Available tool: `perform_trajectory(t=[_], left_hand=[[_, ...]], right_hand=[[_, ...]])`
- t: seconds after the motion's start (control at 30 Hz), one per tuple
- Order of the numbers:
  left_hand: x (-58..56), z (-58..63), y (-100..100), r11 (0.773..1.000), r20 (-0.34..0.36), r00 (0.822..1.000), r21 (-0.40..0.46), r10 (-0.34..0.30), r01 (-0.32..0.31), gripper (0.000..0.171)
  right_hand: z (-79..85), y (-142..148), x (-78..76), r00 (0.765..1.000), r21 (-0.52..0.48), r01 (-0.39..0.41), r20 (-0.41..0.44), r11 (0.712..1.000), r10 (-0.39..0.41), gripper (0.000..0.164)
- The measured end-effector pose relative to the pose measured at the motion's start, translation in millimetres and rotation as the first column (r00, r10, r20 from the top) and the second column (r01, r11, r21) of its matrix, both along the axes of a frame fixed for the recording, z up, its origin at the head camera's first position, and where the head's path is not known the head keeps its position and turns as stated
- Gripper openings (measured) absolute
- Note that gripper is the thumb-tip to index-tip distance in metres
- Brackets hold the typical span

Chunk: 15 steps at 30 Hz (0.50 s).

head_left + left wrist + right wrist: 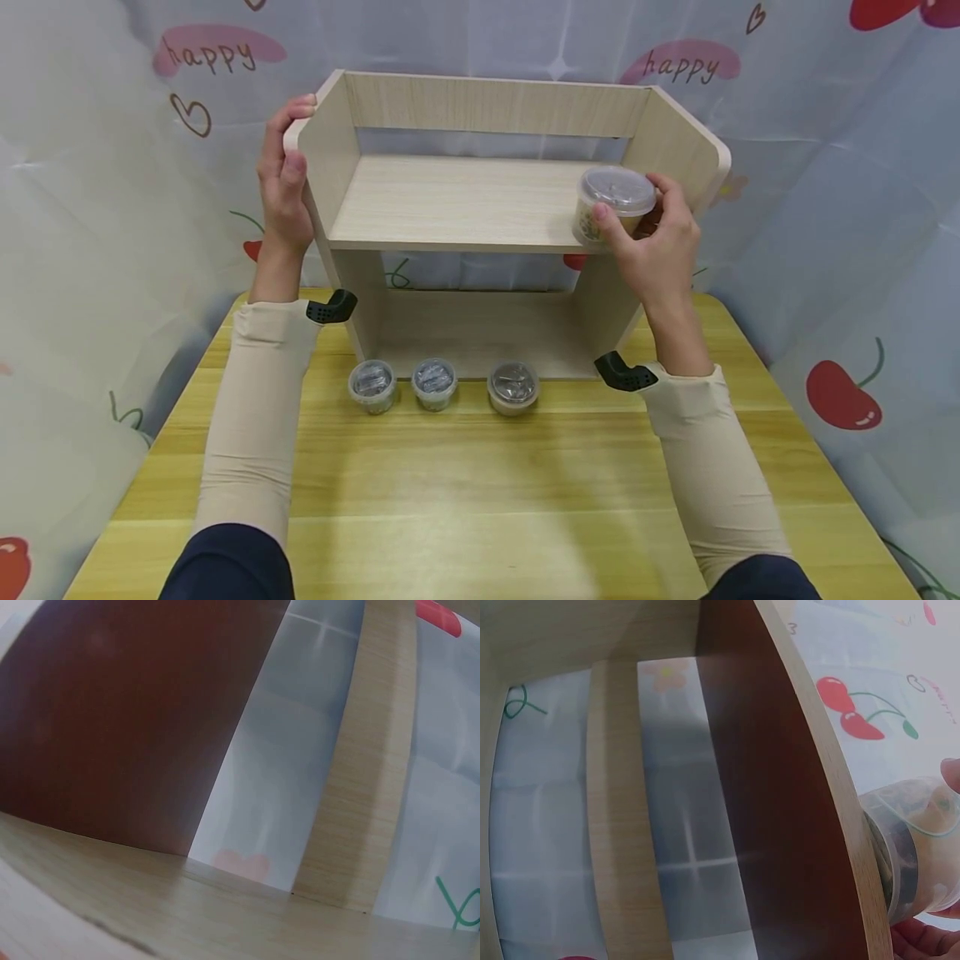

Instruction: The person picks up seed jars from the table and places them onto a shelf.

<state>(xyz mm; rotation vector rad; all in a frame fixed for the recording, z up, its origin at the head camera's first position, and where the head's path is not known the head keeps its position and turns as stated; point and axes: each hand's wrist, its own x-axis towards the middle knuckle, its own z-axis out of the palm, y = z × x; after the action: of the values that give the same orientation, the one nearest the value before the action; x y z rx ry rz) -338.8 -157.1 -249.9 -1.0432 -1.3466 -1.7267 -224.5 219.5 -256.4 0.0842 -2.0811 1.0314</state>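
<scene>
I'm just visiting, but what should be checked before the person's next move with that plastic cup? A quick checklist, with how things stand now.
1. Left hand steadying the left side panel: ok, gripping it.
2. Right hand holding the plastic cup: ok, thumb and fingers around it.
3. Lid on: ok.
4. Cup's base supported by the upper shelf: cannot tell; it's at the front edge.
5. Three other cups upright: ok.

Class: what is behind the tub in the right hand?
Behind the tub, the upper board and right panel show partly; whatever it and the right hand cover cannot be seen.
</scene>
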Motion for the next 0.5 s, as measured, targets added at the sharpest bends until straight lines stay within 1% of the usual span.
perform_trajectory(t=[0.2, 0.4, 0.5], left_hand=[[-0.1, -0.4, -1.3, 1.000, 0.004, 1.000, 0.000, 0.001, -0.001, 0.051], [-0.9, -0.7, -0.6, 1.000, 0.006, 1.000, 0.013, -0.023, 0.023, 0.048], [-1.0, -0.6, -0.5, 1.000, 0.006, 1.000, 0.011, -0.022, 0.022, 0.048]], right_hand=[[1.1, -0.1, -3.0, 1.000, 0.007, 0.001, 0.011, 1.000, -0.001, 0.067], [1.8, 0.8, -5.8, 1.000, 0.013, 0.002, 0.025, 1.000, -0.003, 0.066], [1.9, 1.1, -7.1, 0.999, 0.026, 0.010, 0.035, 1.000, -0.011, 0.067]])
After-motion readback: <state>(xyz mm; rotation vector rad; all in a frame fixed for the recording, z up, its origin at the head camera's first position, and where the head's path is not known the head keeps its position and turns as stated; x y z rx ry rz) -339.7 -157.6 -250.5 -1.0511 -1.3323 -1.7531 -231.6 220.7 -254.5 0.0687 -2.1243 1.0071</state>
